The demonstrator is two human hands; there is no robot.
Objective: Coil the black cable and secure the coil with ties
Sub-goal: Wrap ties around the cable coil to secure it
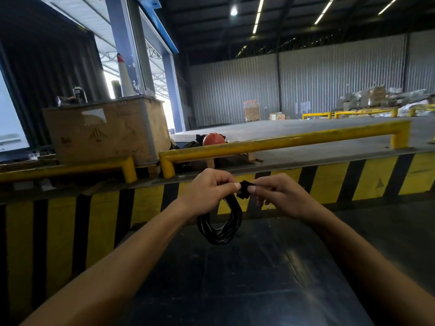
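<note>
The black cable point(220, 228) hangs as a coil of several loops in front of me, above a dark table top point(247, 278). My left hand point(207, 191) grips the top of the coil, thumb and fingers closed on it. My right hand point(280, 196) pinches a small black tie point(243, 189) at the top of the coil, right beside my left thumb. Both hands meet at that spot. How far the tie goes around the loops is hidden by my fingers.
A yellow-and-black striped dock edge point(329, 184) runs across behind the hands, with yellow rails point(282, 143) on top. A wooden crate point(106, 130) stands at the left, an orange helmet point(213, 138) beside it. Open warehouse floor lies beyond.
</note>
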